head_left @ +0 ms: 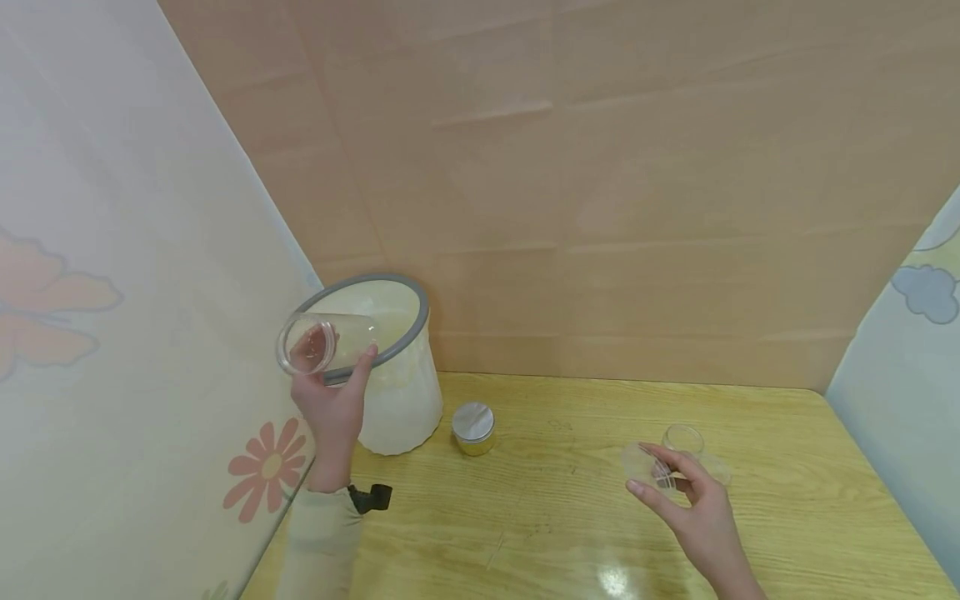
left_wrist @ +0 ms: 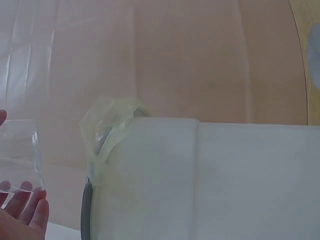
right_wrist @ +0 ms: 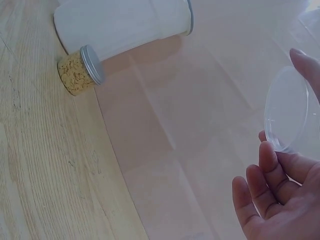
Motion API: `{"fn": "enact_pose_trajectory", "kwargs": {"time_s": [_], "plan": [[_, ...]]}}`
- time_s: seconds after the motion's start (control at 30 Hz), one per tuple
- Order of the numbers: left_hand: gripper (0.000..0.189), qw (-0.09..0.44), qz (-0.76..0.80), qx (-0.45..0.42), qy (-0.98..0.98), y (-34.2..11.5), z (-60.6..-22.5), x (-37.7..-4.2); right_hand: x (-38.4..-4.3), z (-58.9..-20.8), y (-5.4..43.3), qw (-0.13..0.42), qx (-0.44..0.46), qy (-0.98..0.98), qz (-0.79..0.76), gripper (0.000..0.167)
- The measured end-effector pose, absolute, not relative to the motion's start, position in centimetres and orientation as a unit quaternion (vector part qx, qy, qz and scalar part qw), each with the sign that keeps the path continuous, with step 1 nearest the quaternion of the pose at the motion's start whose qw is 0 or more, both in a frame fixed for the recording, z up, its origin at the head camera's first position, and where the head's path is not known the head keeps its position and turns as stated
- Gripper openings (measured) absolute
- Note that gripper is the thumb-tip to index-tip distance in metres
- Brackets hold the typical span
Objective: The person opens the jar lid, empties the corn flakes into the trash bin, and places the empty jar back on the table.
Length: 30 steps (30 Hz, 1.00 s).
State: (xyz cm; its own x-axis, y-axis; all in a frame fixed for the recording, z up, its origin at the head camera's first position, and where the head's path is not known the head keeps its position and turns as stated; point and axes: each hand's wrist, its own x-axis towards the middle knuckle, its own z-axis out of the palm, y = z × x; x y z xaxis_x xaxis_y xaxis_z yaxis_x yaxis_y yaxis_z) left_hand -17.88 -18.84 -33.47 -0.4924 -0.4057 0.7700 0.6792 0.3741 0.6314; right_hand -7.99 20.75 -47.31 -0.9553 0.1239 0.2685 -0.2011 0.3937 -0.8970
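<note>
My left hand [head_left: 335,410] grips a clear, see-through jar [head_left: 348,337] that lies on its side in the grasp, overlapping the rim of a white bin [head_left: 405,404] in the head view. The jar's wide round end faces back toward the head camera. In the left wrist view the jar [left_wrist: 17,155] shows fingers curled under its wall. Over on the right, my right hand [head_left: 705,521] pinches a clear round lid [right_wrist: 287,107] between thumb and fingers, held on edge. Close behind that hand, a clear round container [head_left: 682,439] stands on the table, partly covered by it.
Beside the bin stands a small jar [head_left: 473,427] with a silver lid, holding yellow flakes or pieces. The bin has a grey rim and a pale yellow liner [left_wrist: 112,122]. A patterned wall [head_left: 150,333] borders the left side; a brown covering [head_left: 562,208] rises behind the wooden table [head_left: 555,492].
</note>
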Motion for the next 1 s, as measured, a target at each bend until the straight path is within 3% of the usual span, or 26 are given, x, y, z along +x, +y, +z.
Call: {"fn": "enact_pose_trajectory", "kwargs": {"time_s": [0.47, 1.0], "plan": [[0.059, 0.41, -0.522, -0.172, -0.728, -13.4, -37.5, -17.3, -8.3, -47.4, 20.8, 0.152, 0.019, -0.829, 0.538, 0.048], [0.064, 0.239, -0.544, -0.215, -0.775, -8.6, -46.8, -17.4, -9.3, -48.6, 20.7, 0.141, 0.054, -0.855, 0.496, 0.056]]}}
